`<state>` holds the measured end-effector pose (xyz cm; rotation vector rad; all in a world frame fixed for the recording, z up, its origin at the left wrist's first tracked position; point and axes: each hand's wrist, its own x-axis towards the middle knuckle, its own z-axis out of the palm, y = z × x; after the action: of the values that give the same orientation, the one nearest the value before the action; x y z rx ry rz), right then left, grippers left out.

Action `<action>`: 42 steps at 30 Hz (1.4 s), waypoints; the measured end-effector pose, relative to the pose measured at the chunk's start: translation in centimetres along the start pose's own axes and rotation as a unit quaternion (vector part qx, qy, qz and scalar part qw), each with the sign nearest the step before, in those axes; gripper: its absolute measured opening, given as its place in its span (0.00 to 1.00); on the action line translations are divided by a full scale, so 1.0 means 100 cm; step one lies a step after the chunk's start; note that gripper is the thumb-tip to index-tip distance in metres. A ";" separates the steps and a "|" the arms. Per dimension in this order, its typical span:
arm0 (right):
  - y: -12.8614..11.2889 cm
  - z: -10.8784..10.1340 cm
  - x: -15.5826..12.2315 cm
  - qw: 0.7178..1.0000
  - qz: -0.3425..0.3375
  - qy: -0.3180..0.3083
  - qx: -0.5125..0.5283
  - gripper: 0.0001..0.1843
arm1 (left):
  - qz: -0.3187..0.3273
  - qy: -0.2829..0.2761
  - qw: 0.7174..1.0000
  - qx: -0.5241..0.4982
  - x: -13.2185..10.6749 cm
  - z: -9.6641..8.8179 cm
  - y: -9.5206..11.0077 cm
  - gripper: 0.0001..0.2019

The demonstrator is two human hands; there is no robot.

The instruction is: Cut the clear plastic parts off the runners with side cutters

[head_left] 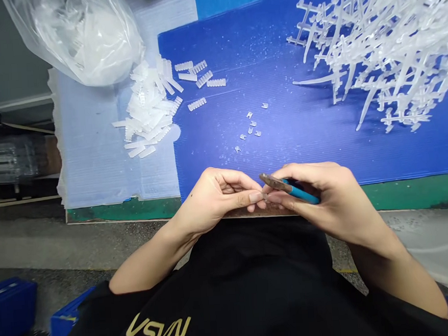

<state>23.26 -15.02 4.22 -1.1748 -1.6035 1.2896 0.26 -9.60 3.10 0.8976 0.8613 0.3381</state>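
Note:
My left hand (pixel 218 194) is closed in a pinch just over the near edge of the blue mat (pixel 300 116); its fingertips meet my right hand's fingertips around a tiny clear plastic piece (pixel 265 197), barely visible. My right hand (pixel 321 197) grips blue-handled cutters (pixel 289 187), whose metal jaws point left toward the pinched piece. A few small clear plastic bits (pixel 250 129) lie scattered on the mat just beyond the hands.
A heap of white comb-like plastic parts (pixel 149 109) lies at the mat's left edge on a white sheet (pixel 93 162). A clear bag (pixel 80 34) of parts sits at top left. Tangled white plastic sprues (pixel 384 44) fill the top right. Blue crates (pixel 11 311) stand on the floor.

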 end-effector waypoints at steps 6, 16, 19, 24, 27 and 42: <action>0.001 -0.001 0.008 0.997 0.074 0.014 0.030 0.06 | 0.006 0.025 0.995 0.095 0.004 0.002 0.016 0.06; 0.026 -0.009 0.065 0.940 0.108 0.126 -0.298 0.09 | 0.324 0.230 0.730 0.556 0.046 -0.042 0.023 0.06; 0.027 -0.004 0.073 0.915 0.138 0.110 -0.364 0.08 | 0.305 0.220 0.753 0.541 0.054 -0.048 0.021 0.06; 0.026 -0.001 0.074 0.913 0.148 0.104 -0.366 0.07 | 0.276 0.220 0.806 0.476 0.048 -0.048 0.020 0.05; 0.026 -0.002 0.074 0.916 0.156 0.098 -0.357 0.08 | 0.277 0.218 0.814 0.461 0.044 -0.046 0.019 0.06; 0.018 0.000 0.071 0.995 -0.026 0.091 -0.013 0.06 | 0.040 0.079 0.990 0.105 0.038 -0.039 0.039 0.03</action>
<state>21.48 -8.07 2.51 -1.2223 -1.5108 1.0998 -0.01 -2.94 2.94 1.1148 1.0217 0.3978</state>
